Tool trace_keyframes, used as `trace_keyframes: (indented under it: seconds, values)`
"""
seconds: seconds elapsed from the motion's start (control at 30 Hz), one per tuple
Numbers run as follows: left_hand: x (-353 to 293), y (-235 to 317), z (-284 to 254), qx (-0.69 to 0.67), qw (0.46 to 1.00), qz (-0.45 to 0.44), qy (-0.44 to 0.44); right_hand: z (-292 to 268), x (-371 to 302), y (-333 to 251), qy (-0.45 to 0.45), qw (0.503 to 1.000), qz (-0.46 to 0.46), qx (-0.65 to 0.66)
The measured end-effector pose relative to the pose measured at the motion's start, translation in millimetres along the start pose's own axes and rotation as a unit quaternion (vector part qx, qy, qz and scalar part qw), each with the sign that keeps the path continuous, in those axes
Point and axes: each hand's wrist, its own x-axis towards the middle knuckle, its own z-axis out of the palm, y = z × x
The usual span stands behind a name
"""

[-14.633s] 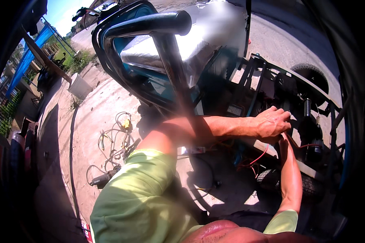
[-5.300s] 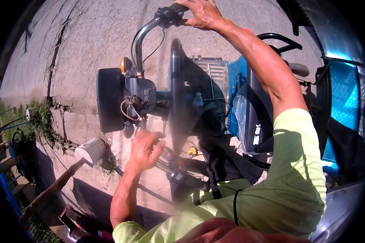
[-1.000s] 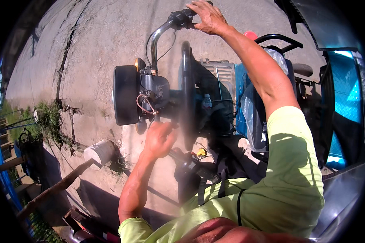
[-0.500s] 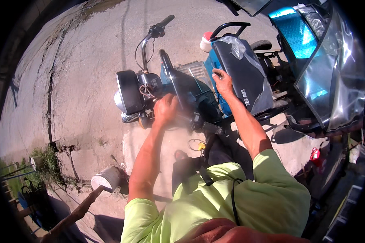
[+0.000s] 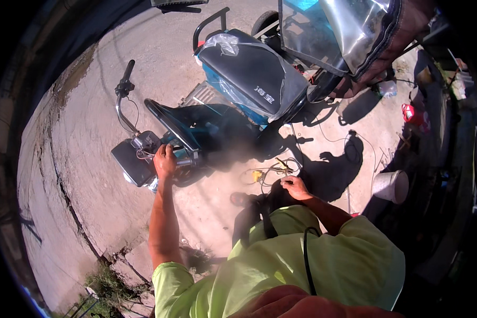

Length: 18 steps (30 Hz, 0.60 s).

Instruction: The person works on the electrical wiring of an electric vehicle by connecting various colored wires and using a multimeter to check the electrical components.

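A small electric three-wheeler with a black padded seat (image 5: 259, 74) over a teal body stands in front of me. My left hand (image 5: 165, 161) is closed around the near part of its handlebar (image 5: 184, 161), beside loose wires (image 5: 146, 152) and a black front housing (image 5: 131, 163). The far handlebar grip (image 5: 127, 74) points away from me. Drawn in near my lap, my right hand (image 5: 296, 188) has its fingers curled together; what they hold, if anything, is too small to tell. Just beyond it, a tangle of cables (image 5: 270, 170) with a yellow piece (image 5: 257, 175) lies on the ground.
Clear plastic sheeting in a dark frame (image 5: 323, 42) rises behind the seat. To the right stand a white bucket (image 5: 391, 186) and a red item (image 5: 414, 115). A thin cord crosses the concrete (image 5: 323, 135). Weeds (image 5: 111, 281) grow along the crack at lower left.
The view has turned, so the vehicle now appears farther left. My right hand has left the seat's edge and come back near my lap. My left hand stays at the handlebar.
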Motion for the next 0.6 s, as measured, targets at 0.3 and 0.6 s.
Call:
trace_keyframes:
  seconds: [0.3,0.6]
  values:
    - [-1,1,1,0.128,0.992,0.009,0.014,-77,-56,104,-0.051,0.991,0.125,-0.022]
    - [-131,-36,25,0.017,0.981,-0.1,0.166,-215,-133,216,0.056,0.976,0.158,0.14]
